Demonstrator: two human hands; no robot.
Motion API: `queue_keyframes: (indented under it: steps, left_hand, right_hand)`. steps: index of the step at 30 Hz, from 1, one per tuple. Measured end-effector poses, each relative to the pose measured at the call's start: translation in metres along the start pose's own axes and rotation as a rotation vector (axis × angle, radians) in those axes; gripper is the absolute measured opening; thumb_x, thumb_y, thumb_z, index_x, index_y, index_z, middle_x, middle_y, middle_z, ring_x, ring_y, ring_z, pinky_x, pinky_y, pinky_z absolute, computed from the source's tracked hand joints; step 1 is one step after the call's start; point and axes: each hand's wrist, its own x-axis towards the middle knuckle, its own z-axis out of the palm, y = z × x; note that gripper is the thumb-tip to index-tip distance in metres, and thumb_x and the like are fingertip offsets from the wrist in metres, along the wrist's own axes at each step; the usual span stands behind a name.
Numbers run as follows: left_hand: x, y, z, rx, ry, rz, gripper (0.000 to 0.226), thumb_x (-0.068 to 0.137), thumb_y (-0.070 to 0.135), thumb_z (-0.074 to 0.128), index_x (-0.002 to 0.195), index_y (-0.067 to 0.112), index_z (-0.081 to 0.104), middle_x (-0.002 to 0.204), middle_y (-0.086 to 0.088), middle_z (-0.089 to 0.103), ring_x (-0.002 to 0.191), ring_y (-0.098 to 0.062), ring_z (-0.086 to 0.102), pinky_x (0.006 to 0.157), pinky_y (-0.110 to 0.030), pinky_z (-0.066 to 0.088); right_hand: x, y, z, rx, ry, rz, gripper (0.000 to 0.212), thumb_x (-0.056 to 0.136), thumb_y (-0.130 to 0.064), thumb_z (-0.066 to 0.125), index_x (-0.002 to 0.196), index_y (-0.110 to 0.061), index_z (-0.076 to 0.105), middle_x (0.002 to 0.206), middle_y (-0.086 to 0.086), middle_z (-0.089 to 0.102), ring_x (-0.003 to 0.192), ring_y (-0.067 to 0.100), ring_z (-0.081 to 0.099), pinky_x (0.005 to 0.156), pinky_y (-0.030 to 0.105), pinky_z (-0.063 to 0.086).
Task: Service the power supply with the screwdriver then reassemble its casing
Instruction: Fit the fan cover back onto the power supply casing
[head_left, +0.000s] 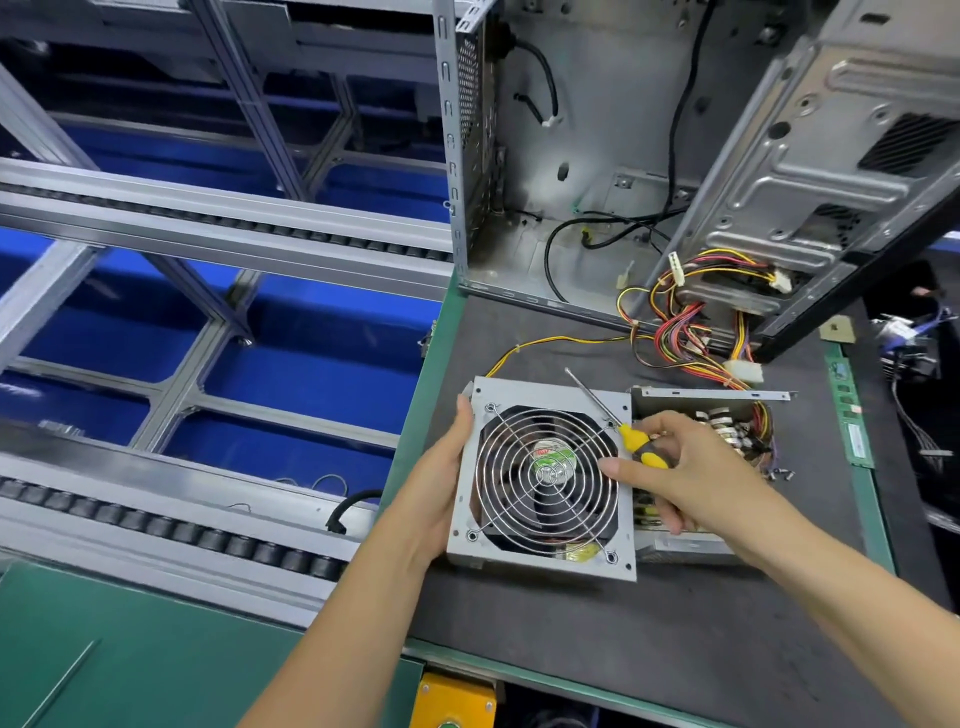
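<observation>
**Cover in hand, PSU body open beside it**

Cover (545, 480) with fan grille sits on the dark mat (649, 634) of the worktop, tilted up at its left edge. Left hand (447, 467) grips that left edge, fingers curled behind it. Right hand (680, 465) holds the screwdriver (618, 426) by its yellow-black handle, shaft pointing up-left across the cover's top right corner; forefinger stretches onto the grille. PSU body (722, 431) lies just right of the cover, innards exposed. Its wire bundle (685, 332) trails back to an open PC case (597, 156). RAM stick (852, 421) lies at the mat's right edge.
</observation>
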Motion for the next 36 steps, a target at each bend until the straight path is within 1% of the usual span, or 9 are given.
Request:
queue_keyframes:
  steps: [4,7,9,11,13,19,28,30,36]
  left_hand:
    - [0.002,0.004,-0.003,0.013,0.028,0.001,0.057,0.085,0.059,0.055,0.116,0.014,0.072,0.118,-0.014,0.070,0.104,-0.029,0.069,0.081,-0.040,0.057]
    - [0.002,0.003,0.001,0.050,0.089,0.023,0.056,0.083,0.062,0.054,0.110,0.018,0.075,0.115,-0.012,0.071,0.102,-0.028,0.070,0.082,-0.040,0.057]
    - [0.001,0.002,0.006,0.112,0.174,0.054,0.051,0.083,0.069,0.051,0.094,0.028,0.079,0.104,-0.008,0.075,0.094,-0.024,0.073,0.073,-0.034,0.059]
    - [-0.002,0.003,0.012,0.182,0.202,0.082,0.048,0.084,0.074,0.042,0.079,0.042,0.078,0.091,-0.001,0.077,0.082,-0.017,0.074,0.057,-0.025,0.058]
    - [-0.002,0.004,0.014,0.218,0.204,0.103,0.046,0.086,0.075,0.037,0.073,0.051,0.074,0.086,0.006,0.077,0.076,-0.011,0.074,0.051,-0.020,0.054]
    - [0.001,0.004,0.013,0.179,0.193,0.123,0.042,0.087,0.071,0.043,0.082,0.045,0.076,0.092,0.002,0.077,0.082,-0.016,0.074,0.054,-0.025,0.057]
    - [0.004,0.008,0.013,0.129,0.166,0.089,0.048,0.090,0.066,0.044,0.083,0.035,0.079,0.092,-0.003,0.077,0.081,-0.021,0.075,0.056,-0.030,0.058]
    - [0.004,0.010,0.013,0.139,0.154,0.082,0.049,0.091,0.065,0.043,0.088,0.031,0.079,0.098,-0.006,0.076,0.087,-0.023,0.074,0.061,-0.033,0.059]
    - [0.004,0.012,0.013,0.168,0.159,0.069,0.050,0.091,0.065,0.043,0.090,0.030,0.079,0.100,-0.008,0.076,0.090,-0.025,0.074,0.063,-0.035,0.059]
  right_hand:
    - [-0.002,-0.002,-0.003,-0.042,-0.075,0.025,0.038,0.081,-0.038,0.071,0.108,-0.013,0.058,0.039,0.007,0.050,0.029,0.016,0.040,0.036,0.015,0.030]
    - [-0.004,-0.003,-0.002,-0.027,-0.136,0.089,0.036,0.082,-0.042,0.069,0.097,-0.010,0.058,0.036,0.007,0.045,0.029,0.016,0.036,0.036,0.018,0.029]
    - [-0.005,-0.004,0.000,0.082,-0.216,0.134,0.031,0.082,-0.040,0.069,0.089,-0.012,0.058,0.039,0.003,0.041,0.032,0.015,0.033,0.037,0.021,0.026]
    - [-0.006,-0.004,0.002,0.184,-0.265,0.152,0.028,0.083,-0.034,0.069,0.092,-0.010,0.057,0.042,-0.002,0.038,0.033,0.013,0.033,0.036,0.021,0.025]
    - [-0.007,-0.003,0.003,0.196,-0.277,0.138,0.031,0.085,-0.032,0.068,0.095,-0.006,0.056,0.042,-0.001,0.040,0.033,0.012,0.034,0.036,0.020,0.027]
    - [-0.003,0.000,0.001,0.111,-0.280,0.087,0.049,0.086,-0.037,0.065,0.099,0.007,0.050,0.043,0.009,0.043,0.035,0.014,0.036,0.038,0.019,0.030]
    - [0.000,-0.001,-0.011,0.033,-0.451,0.079,0.036,0.082,-0.039,0.069,0.082,-0.010,0.049,0.039,0.001,0.043,0.034,0.012,0.032,0.040,0.019,0.030]
    - [0.002,-0.002,-0.012,0.042,-0.474,0.087,0.032,0.083,-0.037,0.069,0.077,-0.013,0.049,0.039,0.001,0.042,0.034,0.012,0.031,0.041,0.018,0.030]
    - [0.006,0.001,-0.016,-0.021,-0.518,0.075,0.037,0.078,-0.031,0.077,0.077,-0.011,0.046,0.042,0.000,0.041,0.036,0.012,0.034,0.042,0.022,0.027]
